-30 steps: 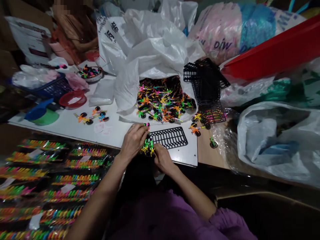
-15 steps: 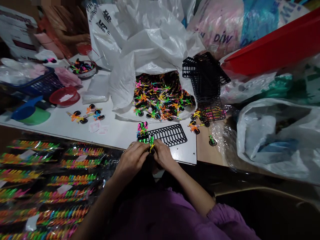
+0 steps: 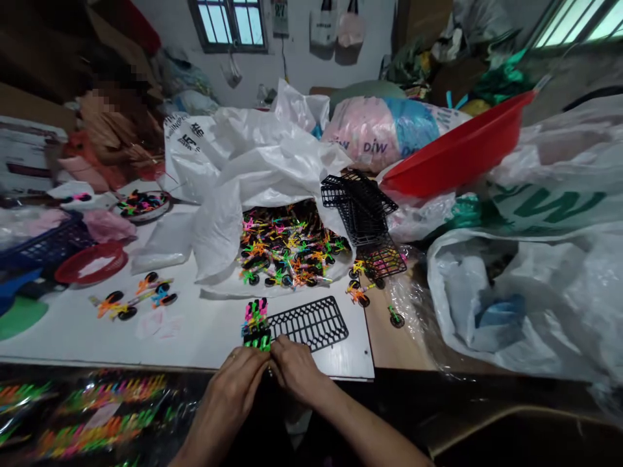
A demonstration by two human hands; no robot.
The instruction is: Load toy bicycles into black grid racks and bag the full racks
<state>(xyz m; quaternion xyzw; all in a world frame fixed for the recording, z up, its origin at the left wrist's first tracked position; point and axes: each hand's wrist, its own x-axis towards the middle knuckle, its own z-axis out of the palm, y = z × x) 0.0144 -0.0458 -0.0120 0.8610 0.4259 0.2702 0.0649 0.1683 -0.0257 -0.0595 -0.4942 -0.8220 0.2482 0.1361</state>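
A black plastic grid [image 3: 311,327] lies at the front edge of the white table. Several small toy bicycles [image 3: 256,314], pink, green and blue with black wheels, stand packed on its left end. My left hand [image 3: 236,379] is closed at that end's near edge, its fingertips by the green parts. Beside it, my right hand [image 3: 296,370] has its fingers bent over the grid's near left corner, pinched inward against the left hand. What lies between the two hands is hidden. Behind the grid, a white sack [image 3: 219,243] lies open, with many loose toy bicycles [image 3: 292,250] inside.
Black grids [image 3: 363,211] are stacked right of the sack, near loose bicycles [image 3: 359,292]. Left are more bicycles [image 3: 129,301], a red basket [image 3: 92,263] and a clear bag [image 3: 163,243]. Packed bicycles [image 3: 97,415] lie below left. Another person [image 3: 114,136] sits at back left.
The camera view has tilted up, showing the wall and windows. The green and yellow toy bicycle seen between my fingers is now out of sight between my hands.
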